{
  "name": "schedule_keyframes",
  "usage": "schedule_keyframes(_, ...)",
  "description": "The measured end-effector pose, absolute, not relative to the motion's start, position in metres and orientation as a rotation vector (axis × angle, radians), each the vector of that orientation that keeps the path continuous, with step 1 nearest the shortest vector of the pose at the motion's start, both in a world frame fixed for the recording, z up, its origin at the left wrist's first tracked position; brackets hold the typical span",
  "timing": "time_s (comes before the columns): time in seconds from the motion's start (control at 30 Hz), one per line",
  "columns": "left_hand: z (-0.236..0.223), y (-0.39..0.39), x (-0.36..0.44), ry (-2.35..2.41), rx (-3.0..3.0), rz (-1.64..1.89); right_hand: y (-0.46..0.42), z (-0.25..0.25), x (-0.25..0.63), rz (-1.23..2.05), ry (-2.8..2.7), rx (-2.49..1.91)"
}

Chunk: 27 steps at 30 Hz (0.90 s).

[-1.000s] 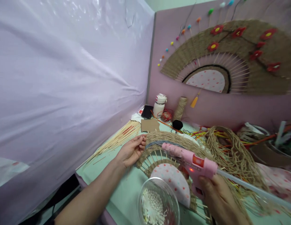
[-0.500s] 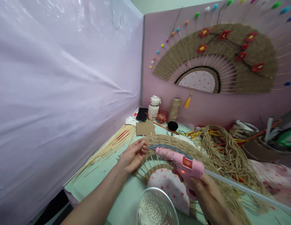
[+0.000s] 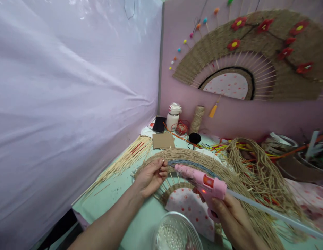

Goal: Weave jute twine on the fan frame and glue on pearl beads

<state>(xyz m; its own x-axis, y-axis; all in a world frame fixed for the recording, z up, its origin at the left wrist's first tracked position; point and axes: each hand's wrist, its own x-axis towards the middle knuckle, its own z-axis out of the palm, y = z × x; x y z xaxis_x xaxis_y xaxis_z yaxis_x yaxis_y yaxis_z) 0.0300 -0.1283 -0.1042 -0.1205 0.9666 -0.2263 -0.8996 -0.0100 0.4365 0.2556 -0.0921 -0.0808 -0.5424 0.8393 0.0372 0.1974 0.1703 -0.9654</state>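
My right hand is wrapped around the handle of a pink hot glue gun, its orange light lit and a long clear glue stick coming out of the back. The dark nozzle points left, close to the fingertips of my left hand. Those fingers pinch a tiny white pearl bead. Under both hands lies a woven twine fan with a blue-grey band, bare sticks and a dotted white half-circle. Nearer to me stands a clear plastic cup of white pearl beads.
Thin wooden sticks lie along the left edge. Behind are a cardboard piece, a phone, a white bottle, a twine spool and black yarn. Loose twine heaps at right. A finished-looking fan hangs on the wall.
The camera view has shifted. The glue gun has come lower and closer to the left fingertips, which keep pinching the bead. The cup sits slightly lower in view.
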Motion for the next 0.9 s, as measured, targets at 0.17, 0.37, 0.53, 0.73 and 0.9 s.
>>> schedule_keyframes(0.17, -0.1013, -0.1302, 0.0296, 0.542, 0.145, 1.574, -0.0915, -0.0875, 0.2588, 1.430, -1.866, -0.987)
schedule_keyframes(0.37, -0.1051, -0.1301, 0.0298, 0.562, 0.177, 1.596, -0.0916, -0.0859, 0.2570, 1.416, -1.857, -0.986)
schedule_keyframes(0.53, -0.1069, -0.1301, 0.0293, 0.564, 0.200, 1.608, -0.0932, -0.0815, 0.2555, 1.399, -1.840, -0.999)
schedule_keyframes(0.73, -0.1053, -0.1304, 0.0298, 0.558, 0.176, 1.606, -0.0931, -0.0815, 0.2574, 1.391, -1.855, -0.988)
schedule_keyframes(0.9, -0.1046, -0.1300, 0.0297, 0.555, 0.180, 1.601, -0.0935, -0.0821, 0.2565, 1.405, -1.860, -1.003)
